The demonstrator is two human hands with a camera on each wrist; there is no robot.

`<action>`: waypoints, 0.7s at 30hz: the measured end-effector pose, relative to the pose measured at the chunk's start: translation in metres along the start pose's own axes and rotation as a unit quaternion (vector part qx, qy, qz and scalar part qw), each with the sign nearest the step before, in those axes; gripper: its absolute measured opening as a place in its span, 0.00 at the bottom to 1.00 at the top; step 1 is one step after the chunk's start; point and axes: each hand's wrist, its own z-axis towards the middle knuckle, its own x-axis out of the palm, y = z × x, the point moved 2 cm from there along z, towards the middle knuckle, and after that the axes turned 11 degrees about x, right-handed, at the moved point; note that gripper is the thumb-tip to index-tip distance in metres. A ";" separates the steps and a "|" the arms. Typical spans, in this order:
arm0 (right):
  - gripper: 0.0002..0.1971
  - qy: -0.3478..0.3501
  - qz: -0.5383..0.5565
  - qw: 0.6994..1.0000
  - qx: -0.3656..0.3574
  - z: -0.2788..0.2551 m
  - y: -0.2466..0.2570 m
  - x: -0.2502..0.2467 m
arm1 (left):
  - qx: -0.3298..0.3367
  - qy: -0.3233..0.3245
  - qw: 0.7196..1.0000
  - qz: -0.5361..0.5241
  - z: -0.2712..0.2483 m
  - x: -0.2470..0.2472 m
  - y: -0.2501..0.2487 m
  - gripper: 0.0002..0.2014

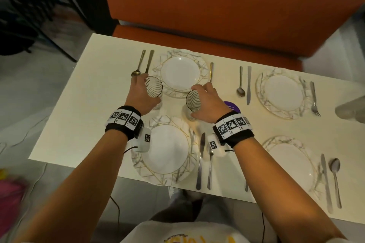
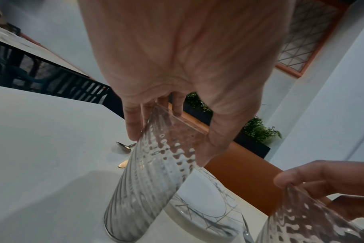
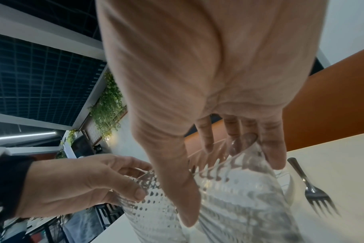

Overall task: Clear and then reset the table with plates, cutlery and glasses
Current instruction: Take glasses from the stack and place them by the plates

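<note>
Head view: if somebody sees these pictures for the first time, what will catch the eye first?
Most striking are the two hands in the middle of the table: the left hand grips one ribbed glass and the right hand grips another ribbed glass, both near their rims. Around them lie four marbled, gold-lined plates with cutlery, the nearest plate just below the wrists.
</note>
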 end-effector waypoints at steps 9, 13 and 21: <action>0.48 0.016 -0.037 0.999 0.004 -0.009 -0.003 0.000 | -0.017 0.011 1.000 -0.007 0.010 -0.003 0.000 0.46; 0.48 0.013 -0.044 0.999 0.008 -0.012 -0.004 0.000 | -0.025 0.019 1.000 -0.004 0.010 -0.004 0.000 0.46; 0.49 0.019 -0.038 0.999 0.010 -0.014 -0.004 0.002 | -0.042 0.051 0.997 0.045 0.009 -0.009 -0.003 0.56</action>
